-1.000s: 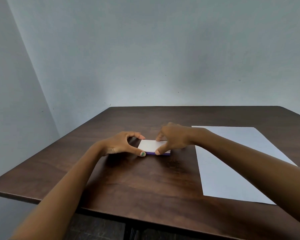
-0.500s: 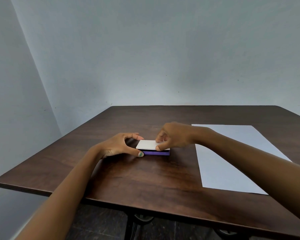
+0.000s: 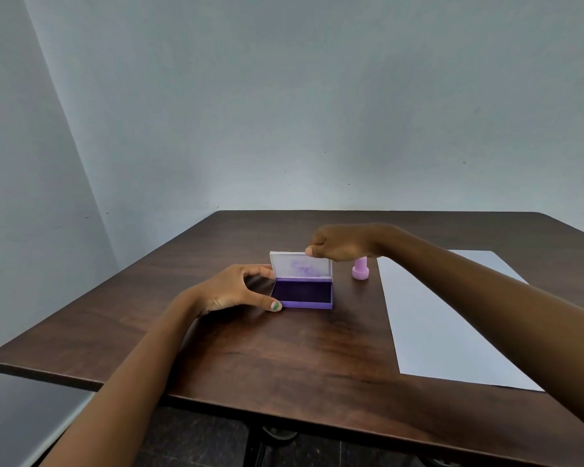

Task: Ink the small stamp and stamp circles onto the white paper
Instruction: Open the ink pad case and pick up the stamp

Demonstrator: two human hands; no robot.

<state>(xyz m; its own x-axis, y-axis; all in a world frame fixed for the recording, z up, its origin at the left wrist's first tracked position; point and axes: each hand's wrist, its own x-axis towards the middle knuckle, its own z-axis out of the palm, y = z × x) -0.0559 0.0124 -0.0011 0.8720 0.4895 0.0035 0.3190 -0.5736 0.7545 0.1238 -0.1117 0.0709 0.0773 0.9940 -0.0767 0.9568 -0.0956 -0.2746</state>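
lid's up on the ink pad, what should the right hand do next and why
Probably let go of the lid and reach for the pink stamp. The lid stands upright, the purple ink pad is exposed, and the left hand steadies the base. The right hand pinches the lid's top edge, the stamp stands untouched just beside it, and the white paper looks blank.

Bare forearms without sleeves, left hand (image 3: 231,289) with thumbnail painted what looks like chipped green polish

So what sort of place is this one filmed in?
Probably a plain indoor room set up for a desk craft: a dark wooden table in a bare grey-walled corner, holding only an open ink pad, a pink stamp and white paper.
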